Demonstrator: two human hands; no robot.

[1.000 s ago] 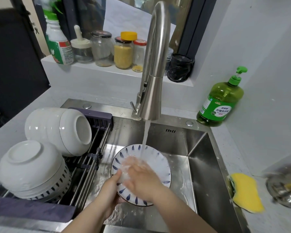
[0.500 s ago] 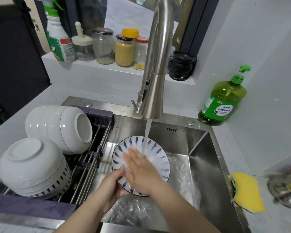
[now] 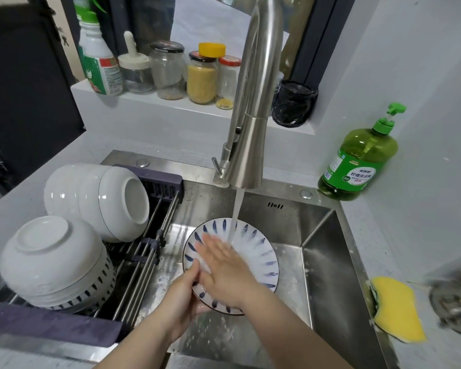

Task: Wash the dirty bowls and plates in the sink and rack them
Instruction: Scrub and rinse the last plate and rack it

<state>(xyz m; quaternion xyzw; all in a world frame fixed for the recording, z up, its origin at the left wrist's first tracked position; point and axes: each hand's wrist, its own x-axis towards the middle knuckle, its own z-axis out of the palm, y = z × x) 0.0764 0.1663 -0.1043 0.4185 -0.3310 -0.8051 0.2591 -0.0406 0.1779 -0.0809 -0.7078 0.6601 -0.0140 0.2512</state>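
A white plate with blue dashes is held tilted over the steel sink, under the running stream from the tap. My left hand grips its lower left rim. My right hand lies flat on the plate's face, fingers spread and blurred. White bowls lie on the rack at the left: one stack on its side, another stack upside down.
A yellow sponge lies on the counter right of the sink, next to a blurred metal strainer. A green dish soap bottle stands at the back right. Jars and bottles line the ledge behind the tap.
My right hand has slid up and left across the plate's face. The plate has been raised slightly toward the tap. Water keeps running.
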